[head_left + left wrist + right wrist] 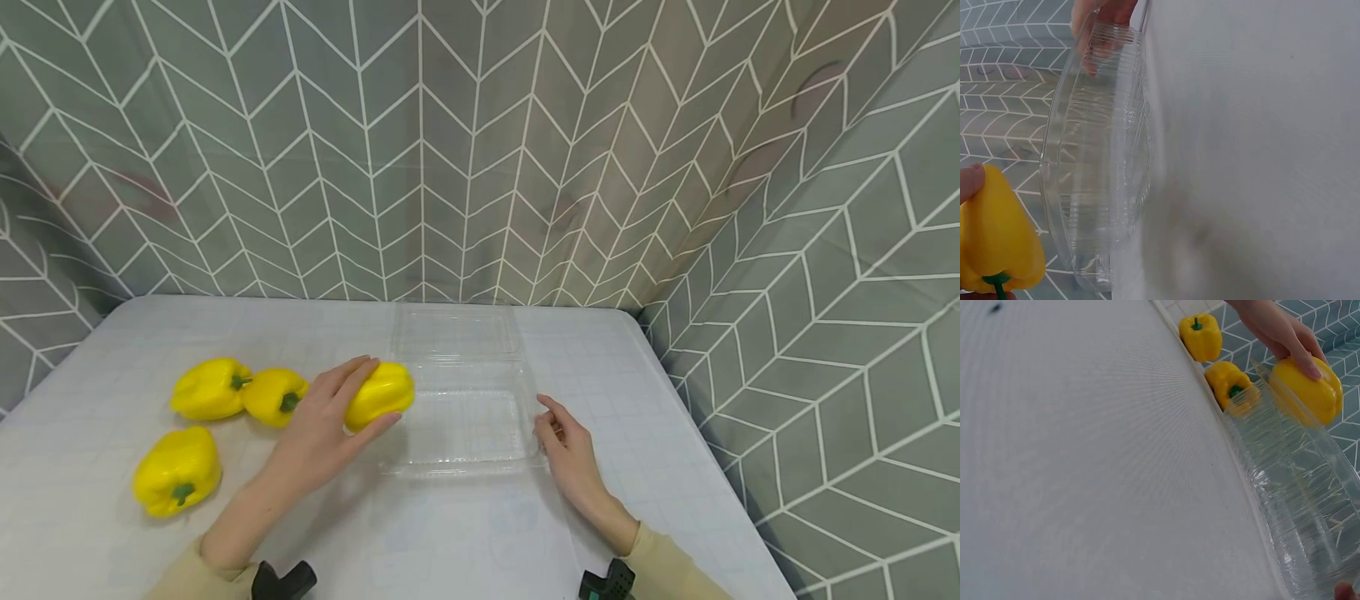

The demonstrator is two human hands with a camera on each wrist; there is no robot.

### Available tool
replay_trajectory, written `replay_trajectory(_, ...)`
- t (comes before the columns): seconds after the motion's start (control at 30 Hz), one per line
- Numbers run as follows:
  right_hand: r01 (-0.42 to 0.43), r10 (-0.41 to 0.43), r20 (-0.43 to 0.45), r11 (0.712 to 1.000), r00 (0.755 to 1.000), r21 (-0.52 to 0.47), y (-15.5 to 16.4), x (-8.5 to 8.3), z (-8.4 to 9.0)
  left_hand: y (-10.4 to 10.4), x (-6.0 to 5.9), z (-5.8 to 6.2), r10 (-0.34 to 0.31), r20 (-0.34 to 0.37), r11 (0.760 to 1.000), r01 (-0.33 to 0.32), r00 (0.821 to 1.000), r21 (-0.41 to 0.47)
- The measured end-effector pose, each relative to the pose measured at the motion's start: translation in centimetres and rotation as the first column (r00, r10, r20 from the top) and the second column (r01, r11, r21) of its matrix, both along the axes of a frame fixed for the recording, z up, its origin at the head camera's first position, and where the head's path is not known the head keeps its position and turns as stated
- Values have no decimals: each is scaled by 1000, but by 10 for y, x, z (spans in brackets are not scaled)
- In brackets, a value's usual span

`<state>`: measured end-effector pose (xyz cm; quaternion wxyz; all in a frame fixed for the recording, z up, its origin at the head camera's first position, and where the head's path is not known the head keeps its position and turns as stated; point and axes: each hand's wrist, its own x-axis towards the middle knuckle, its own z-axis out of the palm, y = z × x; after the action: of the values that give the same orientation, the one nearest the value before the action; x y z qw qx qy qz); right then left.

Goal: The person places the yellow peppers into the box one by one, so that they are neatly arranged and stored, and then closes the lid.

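The left hand (318, 433) has its fingers curled round a yellow pepper (380, 395), holding it just at the 9 o'clock edge of the open clear container (465, 417) on the white surface (465, 542). The right hand (566, 446) touches the container's 3 o'clock rim, fingers loosely bent and pinching nothing that can be seen. The pepper looks light, firm and glossy, probably slippery, so a grip across its broad body suits it. The container seems thin and flexible. Three more peppers (213, 388) lie toward 9 o'clock.
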<state>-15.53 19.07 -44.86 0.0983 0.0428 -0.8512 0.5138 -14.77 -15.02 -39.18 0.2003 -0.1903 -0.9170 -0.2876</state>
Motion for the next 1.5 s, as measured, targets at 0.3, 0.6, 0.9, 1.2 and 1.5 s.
replay_trajectory(0.3, -10, 10, -9, 1000, 1000, -9, 1, 1, 0, 13, -9, -4, -8, -6, 1000, 8, 1000, 11)
replay_trajectory(0.6, -5, 4, -18, 1000, 1000, -15, 1, 0, -2, 28, -19, -9, -66, -44, 995, 69, 997, 68)
replay_trajectory(0.9, 13, -12, 2, 1000, 1000, -17, -10, 10, 22, 42, -29, -14, -108, -20, 991, 109, 994, 77)
replay_trajectory(1.2, 11, -10, 2, 1000, 1000, -17, -15, 16, 37, 48, -36, -18, -119, -17, 992, 120, 993, 38)
replay_trajectory(1.5, 18, -18, -9, 1000, 1000, -16, -8, 7, 17, 56, -39, -20, -138, 17, 990, 137, 990, 29)
